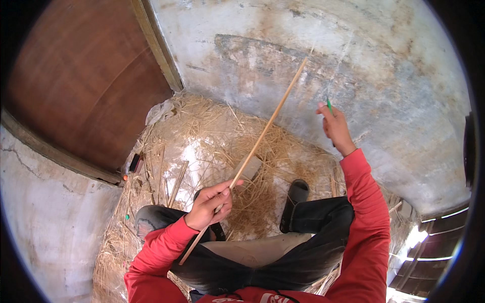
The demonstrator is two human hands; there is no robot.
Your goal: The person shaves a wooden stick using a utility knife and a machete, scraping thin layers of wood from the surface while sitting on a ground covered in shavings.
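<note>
My left hand [209, 204] is closed round a long, thin strip of pale wood or bamboo [273, 117]. The strip slants from above my thigh up to the right, its far end in front of the stained wall. Out to the right, my right hand [335, 126] is raised and closed on a slim green object [329, 106]. Only a short green end shows past the fingers, so its kind cannot be made out. The right hand is apart from the strip.
Loose straw [262, 202] litters the floor round my sandals [294, 199]. A block [248, 166] lies between my feet. At the left, a small dark red-and-black object [135, 162] lies below a brown door panel [91, 81]. The pale wall [404, 116] rises ahead and right.
</note>
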